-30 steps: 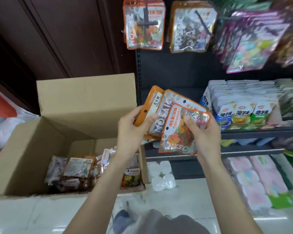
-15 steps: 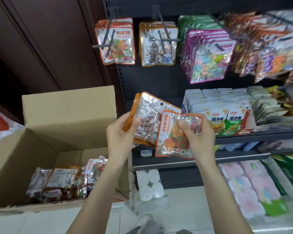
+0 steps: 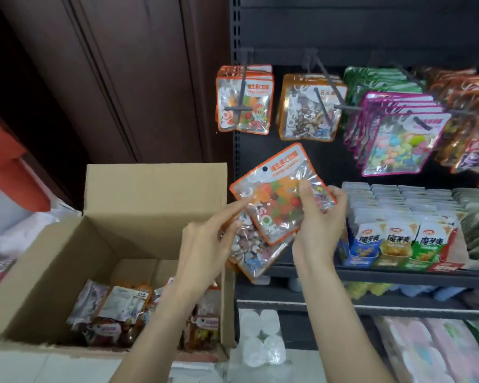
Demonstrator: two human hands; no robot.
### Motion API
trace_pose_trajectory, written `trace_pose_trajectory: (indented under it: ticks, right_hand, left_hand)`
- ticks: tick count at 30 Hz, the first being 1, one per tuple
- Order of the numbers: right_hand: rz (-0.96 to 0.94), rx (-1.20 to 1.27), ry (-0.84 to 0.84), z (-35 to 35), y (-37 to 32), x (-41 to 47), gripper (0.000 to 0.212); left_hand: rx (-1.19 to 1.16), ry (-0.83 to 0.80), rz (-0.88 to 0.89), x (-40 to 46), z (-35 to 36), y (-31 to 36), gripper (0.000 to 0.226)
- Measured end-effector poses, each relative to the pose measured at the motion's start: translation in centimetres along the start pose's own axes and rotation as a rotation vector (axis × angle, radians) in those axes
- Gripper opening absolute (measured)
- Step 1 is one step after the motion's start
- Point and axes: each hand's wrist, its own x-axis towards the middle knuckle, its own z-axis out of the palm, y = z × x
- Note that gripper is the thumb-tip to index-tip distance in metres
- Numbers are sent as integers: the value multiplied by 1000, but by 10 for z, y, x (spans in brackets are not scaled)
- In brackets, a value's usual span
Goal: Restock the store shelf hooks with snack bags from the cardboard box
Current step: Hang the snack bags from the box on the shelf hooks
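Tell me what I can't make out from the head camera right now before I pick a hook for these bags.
- Bag under the gummy bag: the pebble-candy bag is half covered by it and by the left hand.
- Right hand: its fingers go behind the bags.
- Cardboard box: the left forearm hides part of its contents; the count is unclear.
- Far-right hanging bags: blurred, cut by the edge.
- Small print: unreadable.

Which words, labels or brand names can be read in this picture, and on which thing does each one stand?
"魔芋爽": on the blue, yellow and green packets on the shelf.
Orange-edged gummy bag in the right hand: header print blurred, unreadable.
Bag behind it, gripped by the left hand: no readable text.
Hanging bags on the hooks: print blurred.
Bags in the cardboard box: labels too small.
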Motion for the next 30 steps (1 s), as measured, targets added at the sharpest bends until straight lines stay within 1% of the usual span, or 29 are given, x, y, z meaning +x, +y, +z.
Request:
trace_pose_trajectory:
  ticks: [2,3,4,6,7,8,9,10,12,17,21,24,27,30]
  right_hand:
    - [-70,-153,-147,7,3,-5,26]
    - [-123,-241,-250,8,3,-4,29]
    - [-170,-328,-360,7,1,-2,36]
    - [-237,-472,-567,8,-7,2,58]
    - [-266,-516,-645,11,-10,4,60]
    - [-310,-544,-695,16,-11,7,54]
    - [-368,-562,-709,21,-12,10,47]
    - [-423,-575,-693,25,-11,14,43]
    - [-490,-573,-647,36,-11,18,44]
    - [-625,-588,-571,56,-8,20,44]
    - [-560,-637,-508,61,-4,25,43]
    - [-561,-674,-476,66,-3,28,43]
    - [-545,-697,-425,81,-1,41,42]
    - [-551,-786,-374,108,8,71,40]
  left_hand:
    - [-27,42,-52,12,-12,-12,62]
    - [-59,57,-91,19,-18,-19,62]
    - [-93,68,-116,26,-24,-25,59]
    - [-141,73,-103,41,-33,-34,47]
    - [-153,74,-79,48,-38,-36,42]
    - [-157,84,-50,55,-41,-36,38]
    - [-162,98,-25,61,-44,-37,36]
    - [-176,106,-16,67,-46,-38,35]
    - [-211,111,-25,74,-49,-37,38]
    - [-135,133,11,81,-51,-48,39]
    - [-96,94,-44,84,-48,-54,42]
    - [-60,57,-23,84,-45,-57,44]
    - [-10,85,-21,83,-46,-63,45]
    - [15,97,-61,79,-50,-70,45]
